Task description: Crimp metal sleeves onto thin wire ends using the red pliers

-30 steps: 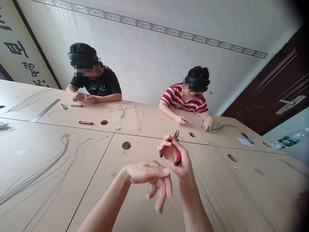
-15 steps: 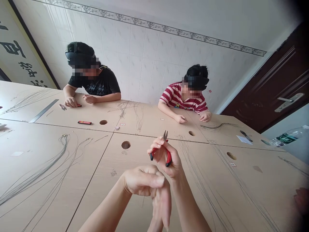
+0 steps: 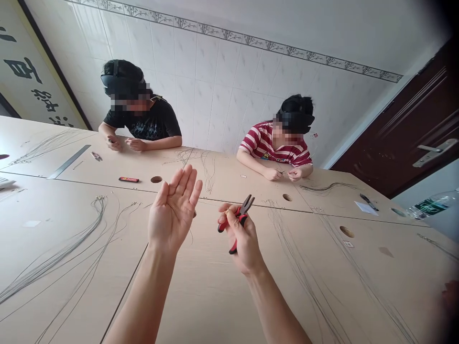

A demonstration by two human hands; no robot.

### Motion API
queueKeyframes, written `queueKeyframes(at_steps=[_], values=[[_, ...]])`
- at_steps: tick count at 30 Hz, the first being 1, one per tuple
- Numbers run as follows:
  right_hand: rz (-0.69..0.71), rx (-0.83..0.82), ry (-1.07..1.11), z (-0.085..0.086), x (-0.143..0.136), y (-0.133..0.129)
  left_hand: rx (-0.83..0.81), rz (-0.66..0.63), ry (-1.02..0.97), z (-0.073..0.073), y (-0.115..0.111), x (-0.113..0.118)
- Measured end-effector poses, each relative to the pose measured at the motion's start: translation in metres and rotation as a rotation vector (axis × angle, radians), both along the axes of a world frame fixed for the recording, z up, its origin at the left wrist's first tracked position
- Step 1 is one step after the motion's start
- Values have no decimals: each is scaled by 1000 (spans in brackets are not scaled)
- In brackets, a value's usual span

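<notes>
My left hand (image 3: 172,215) is raised above the table with its palm turned up and fingers stretched out, nothing lying on it. To its right, my right hand (image 3: 244,239) is closed around small pliers (image 3: 246,205) with red and black handles. Their pointed metal jaws stick up past my fingers, slightly apart. Something tiny may be pinched at the thumb tip, too small to make out. Just right of my left hand, a thin, short wire curves over the tabletop.
Bundles of thin wires lie on the table at left (image 3: 89,224) and right (image 3: 304,267). Across from me sit two people, one in a black shirt (image 3: 150,119), one in a striped shirt (image 3: 258,143). A red box cutter (image 3: 129,179), a steel ruler (image 3: 70,161) and a bottle (image 3: 435,205) are also there.
My left hand has moved up and left from in front of my right wrist, its fingers now spread. The pliers have tilted to the right in my right hand.
</notes>
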State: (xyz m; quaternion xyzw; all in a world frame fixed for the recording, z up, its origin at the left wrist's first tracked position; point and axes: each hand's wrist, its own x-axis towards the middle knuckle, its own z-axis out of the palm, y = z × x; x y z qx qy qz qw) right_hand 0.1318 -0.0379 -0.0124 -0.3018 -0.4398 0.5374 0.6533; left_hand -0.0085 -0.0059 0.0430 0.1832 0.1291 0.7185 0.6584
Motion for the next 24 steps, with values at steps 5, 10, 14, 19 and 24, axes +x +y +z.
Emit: queueKeyframes(at_steps=[5, 10, 14, 19, 24], values=[[-83, 138, -276, 3, -3, -6, 46, 32, 306, -11, 2, 10], [-271, 298, -563, 5, -2, -8, 43, -99, 695, -15, -9, 26], [-329, 318, -599, 6, 1, -8, 95, -154, 823, -16, -17, 35], [-309, 299, -472, 10, 4, -12, 26, -63, 404, -13, -13, 34], [-56, 257, -316, 16, 3, -19, -197, -25, 105, -2, -4, 19]])
